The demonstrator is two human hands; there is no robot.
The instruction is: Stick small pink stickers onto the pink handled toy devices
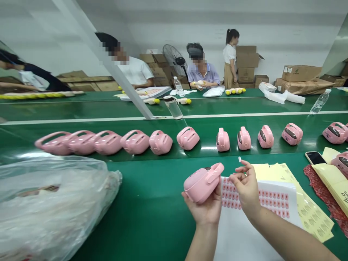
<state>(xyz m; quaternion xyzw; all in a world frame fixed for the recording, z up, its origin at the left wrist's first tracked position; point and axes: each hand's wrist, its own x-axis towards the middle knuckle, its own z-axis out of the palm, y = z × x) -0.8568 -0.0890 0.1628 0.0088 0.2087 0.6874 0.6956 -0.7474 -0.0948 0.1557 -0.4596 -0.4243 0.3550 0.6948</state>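
My left hand (204,212) is wrapped round the underside of a pink rice-cooker-shaped plastic unit (199,185), which is tilted with its carrying handle towards the right. A dark panel shows partly on its top. To the right of it is my right hand (248,188), fingers bent, with a small pale sticker (239,159) on the raised index fingertip. Below that hand, a white sheet of pink-red stickers (273,199) lies on the green bench, partly hidden by my right arm. Yellow backing sheets (310,214) lie beside and under it.
Several like pink units (108,142) stand in a row on the green belt (152,165) ahead. A large clear plastic bag (54,206) fills the left. At right are a phone (315,158) and red bubble wrap (322,188). Co-workers (202,70) sit across, near bottles (320,101).
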